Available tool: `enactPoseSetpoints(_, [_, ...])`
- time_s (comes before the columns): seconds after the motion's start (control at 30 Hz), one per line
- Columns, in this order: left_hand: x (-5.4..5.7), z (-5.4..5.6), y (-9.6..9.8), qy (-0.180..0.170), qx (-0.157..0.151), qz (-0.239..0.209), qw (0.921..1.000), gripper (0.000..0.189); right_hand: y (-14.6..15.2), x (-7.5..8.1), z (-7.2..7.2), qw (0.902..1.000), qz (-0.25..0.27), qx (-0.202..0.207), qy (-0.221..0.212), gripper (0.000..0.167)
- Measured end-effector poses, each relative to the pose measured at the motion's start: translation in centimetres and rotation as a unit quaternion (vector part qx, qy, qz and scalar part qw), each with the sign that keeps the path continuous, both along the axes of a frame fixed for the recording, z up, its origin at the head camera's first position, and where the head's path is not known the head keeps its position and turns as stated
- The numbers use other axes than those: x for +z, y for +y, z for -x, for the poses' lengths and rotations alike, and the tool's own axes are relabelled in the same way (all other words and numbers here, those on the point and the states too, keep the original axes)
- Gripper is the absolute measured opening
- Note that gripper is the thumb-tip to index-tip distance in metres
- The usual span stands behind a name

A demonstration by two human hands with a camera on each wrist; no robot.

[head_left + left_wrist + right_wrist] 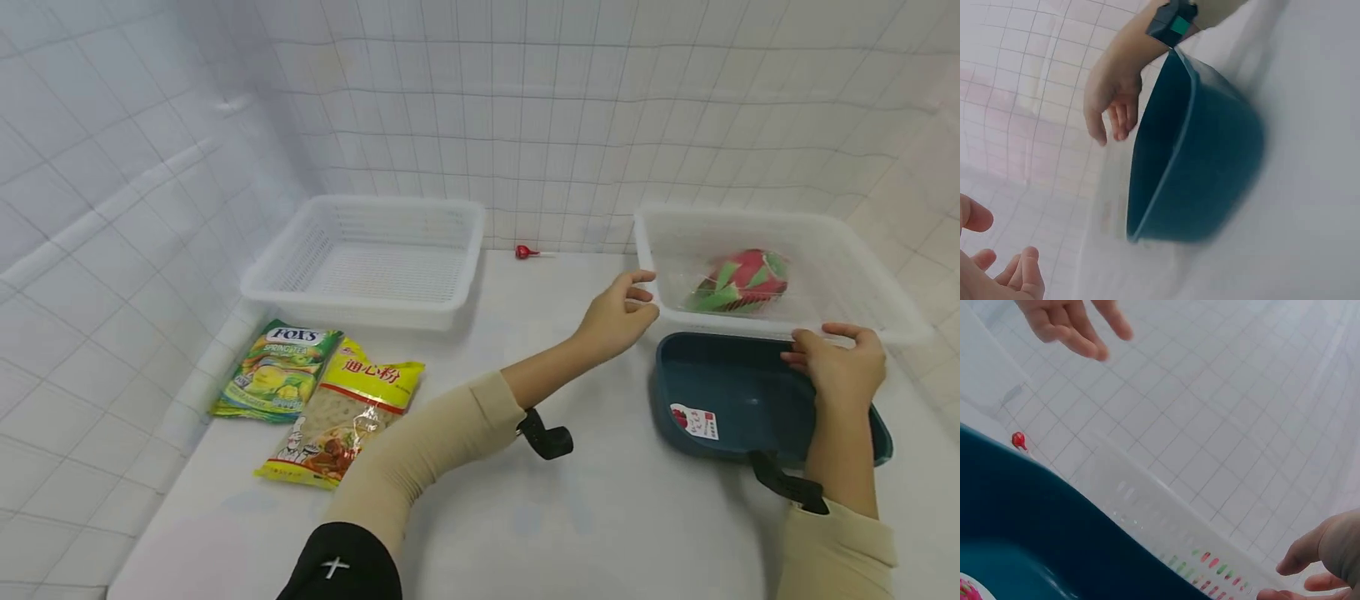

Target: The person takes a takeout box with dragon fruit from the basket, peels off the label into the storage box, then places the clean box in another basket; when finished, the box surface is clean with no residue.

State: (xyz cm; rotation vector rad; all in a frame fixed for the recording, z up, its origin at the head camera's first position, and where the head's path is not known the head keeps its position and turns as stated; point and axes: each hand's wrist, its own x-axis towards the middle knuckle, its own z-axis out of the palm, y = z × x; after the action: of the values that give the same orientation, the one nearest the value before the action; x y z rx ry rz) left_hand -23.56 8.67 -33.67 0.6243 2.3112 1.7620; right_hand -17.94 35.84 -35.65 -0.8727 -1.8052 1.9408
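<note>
My left hand (618,312) hovers near the left end of the right white basket (873,279), fingers loosely bent and holding nothing. Over the right part of a dark teal basin (738,400) is my right hand (847,362), its fingers relaxed around no object. The basin stands in front of that basket and carries a white and red sticker (695,422) inside. A red and green dragon fruit (742,279) lies in the basket. From the left wrist, the basin (1210,162) shows side-on, with the right hand (1116,94) beyond its rim.
A second white basket (367,312) stands at the back left. Before it lie a green FOX'S candy bag (277,371) and a yellow pasta bag (345,408), partly overlapping. A red lollipop (523,252) rests by the back wall between the baskets. Gridded white sheeting encloses the table.
</note>
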Motion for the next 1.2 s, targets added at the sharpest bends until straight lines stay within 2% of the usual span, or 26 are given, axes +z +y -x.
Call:
enactPoseSetpoints(0.13, [0.1, -0.7, -3.4, 0.0, -0.02, 0.01, 0.9998, 0.047, -0.2, 1.3, -0.6, 0.9927, -0.112, 0.02, -0.042, 0.025])
enactPoseSetpoints(0.23, [0.0, -0.7, -6.0, 0.005, -0.025, 0.034, 0.9991, 0.048, -1.1, 2.3, -1.0, 0.9833, -0.177, 0.026, -0.032, 0.023])
enactPoseSetpoints(0.43, [-0.2, 0.1, -11.1, 0.047, -0.038, 0.094, 0.9938, 0.045, -4.5, 3.2, -1.3, 0.9627, -0.261, 0.049, 0.051, 0.021])
enactPoseSetpoints(0.53, [0.3, 0.8, -12.9, 0.074, -0.06, 0.13, 0.987, 0.039, -6.4, 3.1, -0.9, 0.9451, -0.295, 0.094, 0.104, 0.022])
enactPoseSetpoints(0.6, [0.7, 1.2, -13.8, 0.097, -0.077, 0.158, 0.9797, 0.036, -7.7, 3.0, -0.6, 0.9187, -0.34, 0.147, 0.137, 0.024])
enactPoseSetpoints(0.67, [1.1, 1.7, -14.5, 0.132, -0.09, 0.2, 0.9667, 0.033, -8.7, 2.8, -0.2, 0.8758, -0.397, 0.219, 0.165, 0.029])
enactPoseSetpoints(0.7, [1.2, 1.8, -14.9, 0.157, -0.093, 0.229, 0.9562, 0.032, -9.2, 2.7, 0.0, 0.853, -0.42, 0.258, 0.172, 0.032])
enactPoseSetpoints(0.73, [1.3, 2.0, -15.2, 0.188, -0.092, 0.26, 0.9427, 0.031, -9.6, 2.6, 0.1, 0.8284, -0.444, 0.293, 0.176, 0.037])
enactPoseSetpoints(0.77, [1.4, 2.2, -15.6, 0.225, -0.091, 0.291, 0.9254, 0.03, -10.0, 2.6, 0.3, 0.8054, -0.463, 0.325, 0.176, 0.038])
enactPoseSetpoints(0.83, [1.4, 2.6, -16.2, 0.298, -0.081, 0.354, 0.8829, 0.028, -10.5, 2.5, 0.6, 0.767, -0.491, 0.379, 0.163, 0.042])
enactPoseSetpoints(0.9, [1.3, 3.0, -16.6, 0.359, -0.073, 0.395, 0.8425, 0.028, -10.8, 2.5, 1.0, 0.7408, -0.508, 0.417, 0.139, 0.046])
enactPoseSetpoints(0.93, [1.2, 3.2, -16.8, 0.381, -0.073, 0.407, 0.8269, 0.029, -10.9, 2.4, 1.3, 0.7286, -0.517, 0.431, 0.128, 0.048])
enactPoseSetpoints(0.97, [1.1, 3.3, -17.0, 0.396, -0.077, 0.413, 0.8162, 0.031, -11.0, 2.4, 1.6, 0.7168, -0.524, 0.444, 0.116, 0.051])
enactPoseSetpoints(1.03, [0.9, 3.6, -17.2, 0.407, -0.093, 0.421, 0.8051, 0.036, -11.1, 2.3, 2.2, 0.6905, -0.545, 0.466, 0.092, 0.059])
enactPoseSetpoints(1.07, [0.8, 3.7, -17.3, 0.406, -0.103, 0.424, 0.8032, 0.039, -11.1, 2.2, 2.5, 0.6779, -0.555, 0.475, 0.083, 0.063])
enactPoseSetpoints(1.13, [0.7, 3.8, -17.4, 0.387, -0.124, 0.435, 0.8035, 0.049, -11.2, 2.0, 3.1, 0.6504, -0.58, 0.486, 0.07, 0.071])
enactPoseSetpoints(1.2, [0.5, 3.9, -17.3, 0.352, -0.147, 0.453, 0.8056, 0.063, -11.2, 1.8, 3.7, 0.6228, -0.609, 0.486, 0.07, 0.078])
